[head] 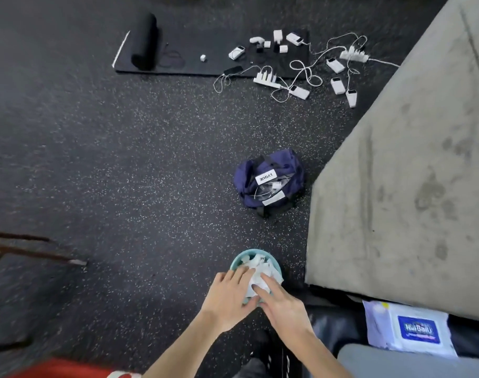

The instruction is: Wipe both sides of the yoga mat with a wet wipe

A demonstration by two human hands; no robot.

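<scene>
We press both hands, left hand (230, 293) and right hand (280, 304), fingers straight, on crumpled wet wipes (260, 271) in the teal bin (237, 261). The black yoga mat (205, 54) lies far off, cluttered with chargers; wiping looks finished.

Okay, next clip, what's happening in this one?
A person is standing over a small teal bin on the speckled floor, both hands on a crumpled white wipe at its top: the left hand and the right hand. The black yoga mat lies far off, partly rolled. A wipes pack sits at right.
</scene>
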